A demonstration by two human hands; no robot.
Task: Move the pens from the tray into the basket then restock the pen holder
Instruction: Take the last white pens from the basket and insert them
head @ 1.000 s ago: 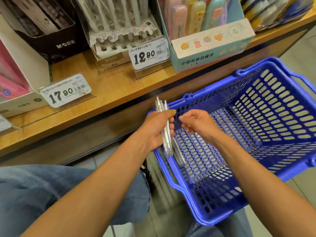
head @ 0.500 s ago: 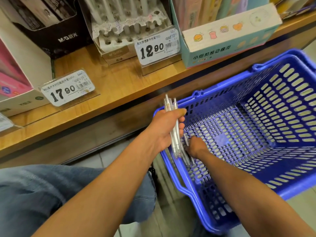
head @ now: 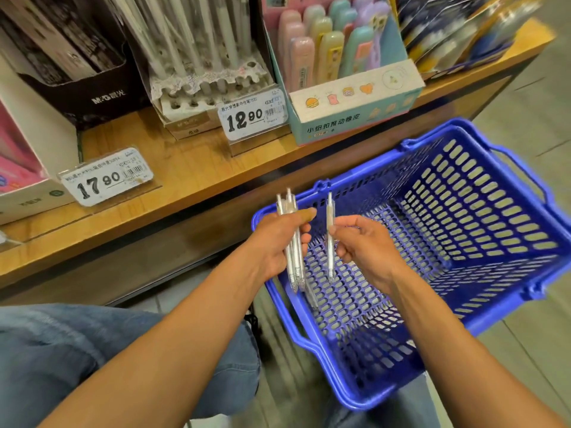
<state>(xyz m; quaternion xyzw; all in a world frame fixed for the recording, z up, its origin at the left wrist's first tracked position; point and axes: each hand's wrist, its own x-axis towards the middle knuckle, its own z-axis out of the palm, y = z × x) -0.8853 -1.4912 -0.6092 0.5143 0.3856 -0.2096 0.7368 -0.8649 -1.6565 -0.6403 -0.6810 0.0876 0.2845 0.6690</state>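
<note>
Pens point(head: 292, 242) in both hands, above blue basket point(head: 482, 230)

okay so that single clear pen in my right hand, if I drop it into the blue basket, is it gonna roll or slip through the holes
The single pen, pinched by the right hand, looks stiff, slim and light. Its round barrel would probably roll on the basket floor. The slots look nearly as wide as the pen, so a tip might poke through; lying flat it likely stays in.

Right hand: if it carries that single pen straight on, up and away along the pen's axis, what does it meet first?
Probably the basket's far rim, just beyond the top of the single pen in the right hand. Past that comes the wooden shelf edge. Depth is unclear; it may pass above the rim.
</note>
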